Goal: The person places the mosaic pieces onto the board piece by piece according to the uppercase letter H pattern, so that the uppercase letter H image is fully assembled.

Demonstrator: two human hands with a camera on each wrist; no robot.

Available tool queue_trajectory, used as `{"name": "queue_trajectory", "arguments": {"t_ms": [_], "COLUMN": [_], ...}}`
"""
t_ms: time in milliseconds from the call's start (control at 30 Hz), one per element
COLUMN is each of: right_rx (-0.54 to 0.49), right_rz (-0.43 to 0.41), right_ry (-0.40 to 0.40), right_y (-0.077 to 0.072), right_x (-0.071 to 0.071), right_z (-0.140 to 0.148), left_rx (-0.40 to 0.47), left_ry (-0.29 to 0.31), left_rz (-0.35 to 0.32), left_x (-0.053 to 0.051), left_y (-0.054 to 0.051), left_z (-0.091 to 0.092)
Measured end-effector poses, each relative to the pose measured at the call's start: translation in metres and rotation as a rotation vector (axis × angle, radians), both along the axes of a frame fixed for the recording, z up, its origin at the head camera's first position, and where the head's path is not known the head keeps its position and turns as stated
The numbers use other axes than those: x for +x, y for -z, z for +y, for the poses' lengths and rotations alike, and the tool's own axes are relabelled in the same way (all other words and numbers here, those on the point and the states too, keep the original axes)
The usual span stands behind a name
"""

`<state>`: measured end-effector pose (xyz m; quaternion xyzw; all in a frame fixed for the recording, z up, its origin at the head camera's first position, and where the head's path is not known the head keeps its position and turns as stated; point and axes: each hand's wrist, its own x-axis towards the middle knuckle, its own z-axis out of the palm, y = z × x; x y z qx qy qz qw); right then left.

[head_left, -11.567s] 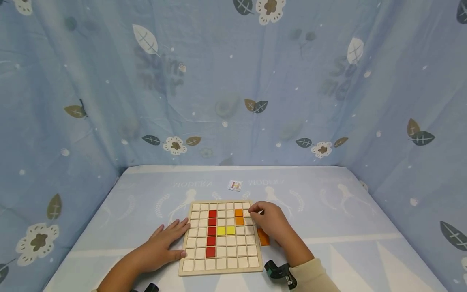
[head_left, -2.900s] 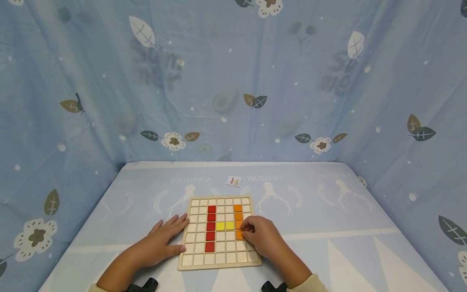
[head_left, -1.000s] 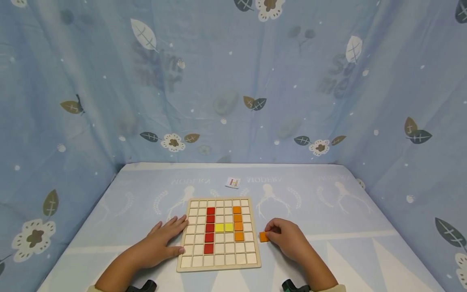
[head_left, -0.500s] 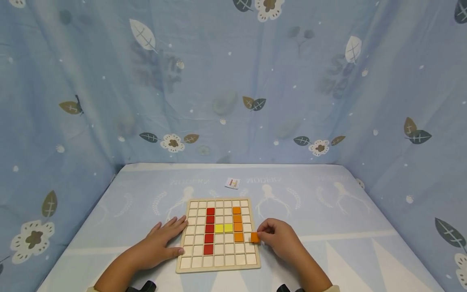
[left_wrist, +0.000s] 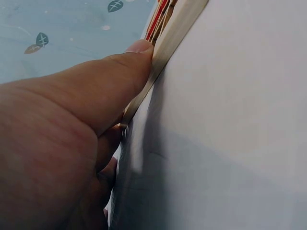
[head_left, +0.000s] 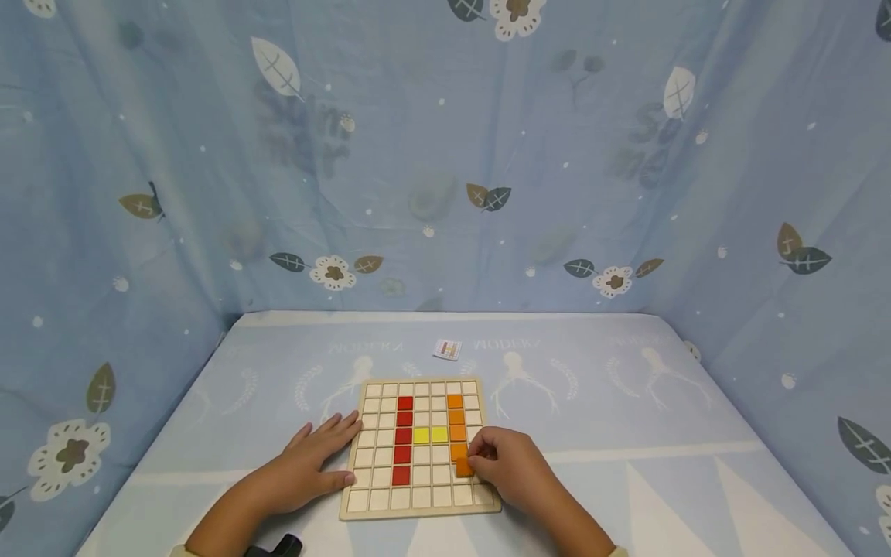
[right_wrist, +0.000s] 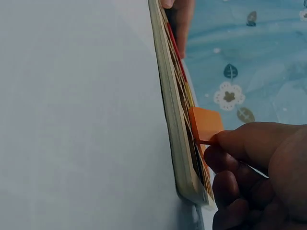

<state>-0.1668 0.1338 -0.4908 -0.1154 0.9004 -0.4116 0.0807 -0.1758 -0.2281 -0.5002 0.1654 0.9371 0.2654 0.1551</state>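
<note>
A wooden grid board point(head_left: 421, 513) lies on the table. In it stand a column of several red tiles point(head_left: 404, 435), two yellow tiles point(head_left: 421, 435) side by side, and a column of several orange tiles point(head_left: 456, 418). My right hand point(head_left: 511, 468) pinches one more orange tile point(head_left: 463, 467) between thumb and finger, at the near end of the orange column. That tile point(right_wrist: 207, 123) shows tilted over the board's cells in the right wrist view. My left hand point(head_left: 306, 472) rests with spread fingers along the board's left edge, its thumb point(left_wrist: 139, 47) against the rim.
A small card point(head_left: 448, 350) with a coloured grid pattern lies beyond the board. Patterned cloth point(head_left: 431, 155) hangs round the back and sides of the table point(head_left: 626, 387). A black wrist device point(head_left: 284, 546) shows beside the left forearm.
The right hand took an orange tile from the table right of the board and carried it left over the grid. Earlier, the orange column grew towards me. The left hand stays at the edge.
</note>
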Motion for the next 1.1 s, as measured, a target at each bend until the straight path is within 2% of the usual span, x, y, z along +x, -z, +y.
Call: {"name": "queue_trajectory", "arguments": {"t_ms": [333, 500, 833, 1100], "right_rx": [0.025, 0.052, 0.061, 0.056], "right_rz": [0.023, 0.003, 0.000, -0.046], "right_ry": [0.007, -0.024, -0.018, -0.009], "right_y": [0.0003, 0.0010, 0.0012, 0.0019], "right_x": [0.0019, 0.0037, 0.0019, 0.0024], "right_z": [-0.0058, -0.0056, -0.0026, 0.0008], "left_rx": [0.011, 0.006, 0.017, 0.016], "left_ry": [0.001, -0.002, 0.000, 0.001], "left_rz": [0.007, 0.007, 0.007, -0.002], "left_x": [0.0011, 0.0008, 0.0001, 0.0001], "left_y": [0.0001, 0.0011, -0.0003, -0.0011], "left_z": [-0.0005, -0.0005, 0.0012, 0.0012]}}
